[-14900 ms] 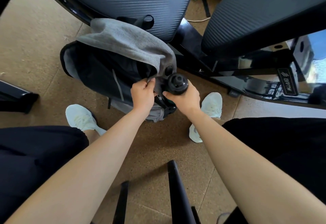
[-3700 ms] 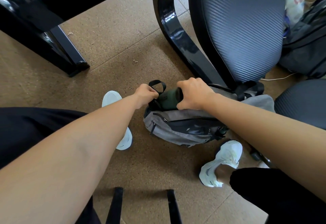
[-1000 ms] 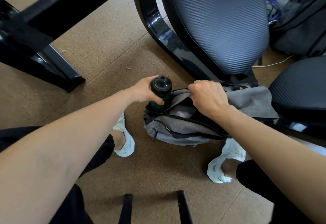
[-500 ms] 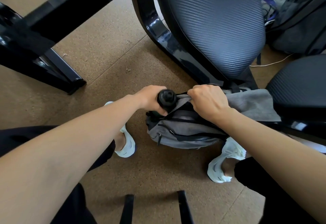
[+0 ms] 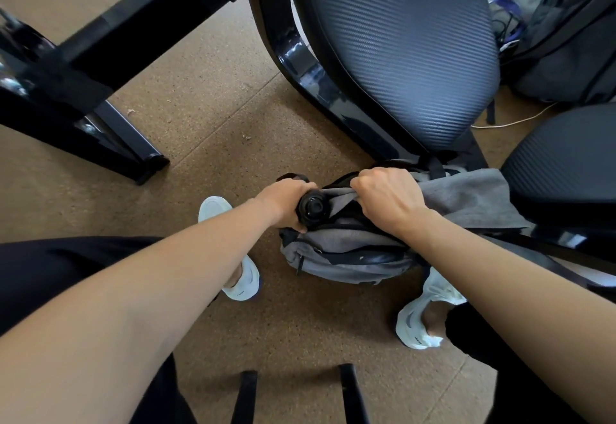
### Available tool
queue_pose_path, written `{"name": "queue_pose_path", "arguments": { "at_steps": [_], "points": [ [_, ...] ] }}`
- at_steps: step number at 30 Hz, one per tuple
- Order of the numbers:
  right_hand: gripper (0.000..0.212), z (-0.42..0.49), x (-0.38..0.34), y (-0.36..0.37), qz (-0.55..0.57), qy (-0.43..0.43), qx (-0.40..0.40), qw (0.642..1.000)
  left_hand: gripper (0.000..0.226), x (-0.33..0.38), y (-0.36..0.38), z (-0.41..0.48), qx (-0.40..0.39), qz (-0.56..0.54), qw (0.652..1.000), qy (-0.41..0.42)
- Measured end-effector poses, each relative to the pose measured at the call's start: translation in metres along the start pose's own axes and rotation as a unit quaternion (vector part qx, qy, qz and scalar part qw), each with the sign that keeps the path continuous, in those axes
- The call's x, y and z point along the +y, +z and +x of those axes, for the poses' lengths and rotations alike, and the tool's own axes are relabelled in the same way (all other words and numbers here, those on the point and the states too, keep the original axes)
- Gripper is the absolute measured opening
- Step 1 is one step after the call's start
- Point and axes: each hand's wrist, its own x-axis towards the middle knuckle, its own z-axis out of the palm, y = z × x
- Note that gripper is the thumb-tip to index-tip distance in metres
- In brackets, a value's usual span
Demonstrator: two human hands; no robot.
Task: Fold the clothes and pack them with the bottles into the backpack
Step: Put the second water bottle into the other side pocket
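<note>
A gray backpack [image 5: 340,257] with black trim and zippers lies on the brown floor, its top opening facing up. A dark bottle [image 5: 313,209] with a round black cap stands upright in the left end of that opening, gripped by the left hand [image 5: 283,197]. The right hand [image 5: 386,200] bunches the gray fabric at the opening's edge.
</note>
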Motion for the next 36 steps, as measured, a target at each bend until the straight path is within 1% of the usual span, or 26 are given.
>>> {"name": "queue_pose_path", "arguments": {
  "at_steps": [1,2,4,5,7,8,9,10,11,12,13,14,15,16,17,18,19,21,22,24,27,29,30,32,34,36],
  "points": [
    [0.004,0.000,-0.001,0.002,-0.005,-0.004,0.003,1.000,0.079,0.000,-0.001,-0.001,-0.005,0.019,1.000,0.004],
    [0.008,-0.002,0.000,0.004,0.000,-0.001,0.018,1.000,0.080,0.000,-0.002,-0.001,-0.006,0.026,1.000,-0.001],
    [0.019,-0.006,0.002,0.004,0.008,0.013,0.094,0.995,0.081,0.001,-0.004,-0.001,-0.005,0.018,1.000,-0.013],
    [0.016,-0.011,0.001,0.005,0.003,0.009,0.132,0.991,0.080,0.001,-0.004,0.000,-0.007,0.009,1.000,-0.011],
    [0.015,-0.025,-0.011,0.002,0.000,-0.043,0.191,0.981,0.079,-0.002,-0.004,0.000,0.001,-0.011,1.000,-0.001],
    [0.013,-0.034,-0.021,0.001,0.029,-0.077,0.214,0.973,0.080,-0.004,-0.003,-0.002,0.008,-0.022,1.000,0.000],
    [0.008,-0.043,-0.031,0.003,0.073,-0.092,0.215,0.969,0.082,-0.006,-0.001,-0.005,0.012,-0.033,0.999,-0.003],
    [0.007,-0.051,-0.042,0.007,0.133,-0.070,0.188,0.971,0.085,-0.007,0.000,-0.006,0.013,-0.042,0.999,-0.010],
    [0.012,-0.057,-0.050,0.015,0.211,-0.001,0.135,0.968,0.089,-0.007,0.001,-0.006,0.012,-0.051,0.999,-0.015],
    [0.020,-0.061,-0.056,0.016,0.319,0.100,0.061,0.940,0.092,-0.007,0.001,-0.006,0.013,-0.059,0.998,-0.014],
    [0.028,-0.060,-0.059,0.013,0.456,0.202,0.009,0.866,0.094,-0.005,0.001,-0.006,0.018,-0.067,0.998,-0.009],
    [0.033,-0.055,-0.058,0.011,0.601,0.284,-0.018,0.747,0.094,-0.005,0.002,-0.005,0.027,-0.073,0.997,0.002],
    [0.033,-0.048,-0.056,0.012,0.714,0.332,-0.030,0.616,0.092,-0.004,0.002,-0.005,0.040,-0.078,0.996,0.017],
    [0.033,-0.037,-0.052,0.011,0.778,0.357,-0.028,0.516,0.088,-0.004,0.003,-0.005,0.055,-0.084,0.994,0.033],
    [0.038,-0.026,-0.047,0.010,0.812,0.373,-0.017,0.448,0.083,-0.002,0.002,-0.007,0.072,-0.087,0.992,0.050],
    [0.047,-0.016,-0.044,0.011,0.827,0.390,-0.003,0.404,0.079,-0.001,0.000,-0.008,0.086,-0.086,0.990,0.065],
    [0.053,-0.008,-0.042,0.013,0.828,0.412,0.006,0.379,0.076,0.000,-0.001,-0.010,0.096,-0.076,0.989,0.081],
    [0.046,0.003,-0.040,0.017,0.826,0.454,0.024,0.333,0.072,0.000,-0.007,-0.012,0.100,-0.029,0.988,0.117],
    [0.040,0.005,-0.040,0.019,0.826,0.463,0.022,0.321,0.072,0.001,-0.009,-0.014,0.096,0.006,0.987,0.131],
    [0.033,0.004,-0.039,0.020,0.826,0.460,0.006,0.327,0.072,0.004,-0.013,-0.013,0.084,0.068,0.985,0.137],
    [0.031,-0.005,-0.037,0.021,0.815,0.434,0.025,0.382,0.072,0.007,-0.021,-0.008,0.078,0.084,0.987,0.116],
    [0.027,-0.012,-0.038,0.021,0.809,0.425,0.056,0.403,0.078,0.003,-0.033,-0.003,0.082,0.056,0.994,0.054],
    [0.024,-0.015,-0.039,0.021,0.809,0.421,0.070,0.404,0.080,0.001,-0.039,-0.001,0.082,0.050,0.995,0.028],
    [0.025,-0.017,-0.040,0.020,0.818,0.414,0.088,0.390,0.080,0.003,-0.045,0.004,0.076,0.047,0.996,0.004],
    [0.031,-0.014,-0.038,0.017,0.823,0.415,0.098,0.376,0.076,0.012,-0.045,0.006,0.047,0.060,0.997,0.033],
    [0.033,-0.009,-0.032,0.012,0.822,0.417,0.104,0.373,0.074,0.018,-0.038,0.005,-0.001,0.111,0.989,0.097]
  ]
}}
